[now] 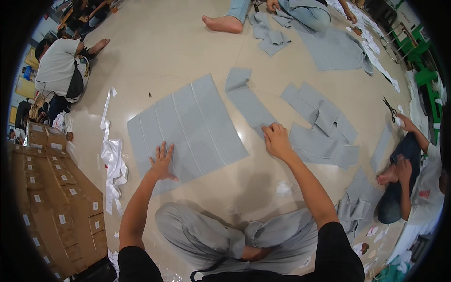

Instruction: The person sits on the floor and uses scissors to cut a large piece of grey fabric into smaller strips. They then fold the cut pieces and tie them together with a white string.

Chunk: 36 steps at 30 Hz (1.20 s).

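My left hand [162, 164] lies with spread fingers on the lower left part of a large grey sheet [197, 122], which is crossed by several pale parallel lines. To its right, my right hand [275, 141] has its fingers closed on the lower end of a long grey strip [249, 101] whose far end is folded over. More grey cut pieces [345, 150] lie overlapping just right of that hand, and another grey heap [357, 199] rests beside my right knee.
Cardboard boxes [56, 197] are stacked at left beside white ribbons [115, 169]. A co-worker at right [423, 197] holds scissors [391, 110]. Others sit at upper left [58, 70] and top [310, 14], the latter by more grey fabric [329, 51]. Green chairs [425, 84] line the right side.
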Motion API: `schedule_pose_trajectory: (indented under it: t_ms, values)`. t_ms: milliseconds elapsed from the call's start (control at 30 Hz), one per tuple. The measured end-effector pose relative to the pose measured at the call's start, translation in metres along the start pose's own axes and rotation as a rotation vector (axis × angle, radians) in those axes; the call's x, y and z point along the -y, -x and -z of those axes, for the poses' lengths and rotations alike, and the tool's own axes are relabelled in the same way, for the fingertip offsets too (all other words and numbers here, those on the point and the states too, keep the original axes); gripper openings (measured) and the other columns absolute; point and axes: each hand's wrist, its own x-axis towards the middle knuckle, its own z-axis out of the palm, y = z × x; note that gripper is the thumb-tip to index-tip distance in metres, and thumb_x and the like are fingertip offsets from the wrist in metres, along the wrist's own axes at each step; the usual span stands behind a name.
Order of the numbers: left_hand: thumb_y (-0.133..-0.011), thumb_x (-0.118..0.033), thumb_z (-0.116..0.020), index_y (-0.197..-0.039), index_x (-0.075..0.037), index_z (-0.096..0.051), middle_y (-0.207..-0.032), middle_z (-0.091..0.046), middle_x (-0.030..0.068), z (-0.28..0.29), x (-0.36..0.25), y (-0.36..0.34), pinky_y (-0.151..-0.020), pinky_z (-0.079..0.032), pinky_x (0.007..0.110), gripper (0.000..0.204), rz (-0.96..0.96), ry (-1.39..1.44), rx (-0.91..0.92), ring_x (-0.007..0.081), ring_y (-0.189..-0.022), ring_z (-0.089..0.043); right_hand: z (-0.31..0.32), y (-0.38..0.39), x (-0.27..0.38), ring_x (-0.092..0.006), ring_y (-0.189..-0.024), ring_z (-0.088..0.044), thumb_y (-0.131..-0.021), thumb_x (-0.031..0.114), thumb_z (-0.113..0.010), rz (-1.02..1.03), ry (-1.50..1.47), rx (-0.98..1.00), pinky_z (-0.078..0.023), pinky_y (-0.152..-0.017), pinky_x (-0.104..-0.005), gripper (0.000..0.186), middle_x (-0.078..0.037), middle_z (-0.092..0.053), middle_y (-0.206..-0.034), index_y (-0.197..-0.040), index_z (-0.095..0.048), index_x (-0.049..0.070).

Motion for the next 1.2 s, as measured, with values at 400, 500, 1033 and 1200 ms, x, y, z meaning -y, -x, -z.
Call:
schedule_pose_trajectory:
  t_ms: [400,500,1033,1200]
  values:
    - [-0.046,-0.068,-0.092,-0.165,-0.024,-0.004,-0.17,0.009,0.0213,-0.028,0.012,-0.027,-0.107,-0.006,0.085,0.154,-0.043,0.27,-0.222,0.0507,-0.153,0.007,-0.036,-0.07,0.032,-0.0387,-0.127,-0.05,-0.093,0.016,-0.064,0.085,0.063,-0.127,-0.037,-0.108,-0.0506,0.038,-0.02,-0.056,-0.135,-0.129,-0.061,0.004]
    - [-0.049,-0.064,-0.093,-0.165,-0.023,0.0,-0.17,0.01,0.0187,-0.011,-0.004,-0.034,-0.109,-0.01,0.084,0.154,-0.038,0.184,-0.231,0.0493,-0.154,0.006,-0.026,-0.062,0.022,-0.0381,-0.131,-0.046,-0.098,0.019,-0.057,0.024,0.076,-0.072,-0.031,-0.111,-0.054,0.037,-0.02,-0.05,-0.141,-0.132,-0.058,0.003]
    - [-0.072,-0.053,-0.085,-0.165,-0.021,-0.001,-0.168,-0.003,0.0258,0.084,-0.129,-0.018,-0.113,-0.024,0.073,0.129,-0.351,0.102,-0.211,0.0493,-0.151,-0.022,0.109,0.191,-0.001,-0.0344,-0.14,-0.036,-0.106,0.02,-0.042,-0.716,-0.647,-0.231,-0.037,-0.111,-0.048,0.039,-0.02,-0.039,-0.15,-0.137,-0.051,-0.001]
    - [-0.09,-0.04,-0.072,-0.163,-0.015,-0.019,-0.162,-0.027,0.0222,0.0,-0.181,0.044,-0.106,-0.036,0.071,0.093,-0.399,0.138,-0.126,0.0439,-0.143,-0.038,0.058,0.154,0.051,-0.0344,-0.137,-0.038,-0.106,0.022,-0.043,-0.63,-0.94,0.138,-0.038,-0.109,-0.0478,0.038,-0.019,-0.041,-0.146,-0.135,-0.051,-0.001]
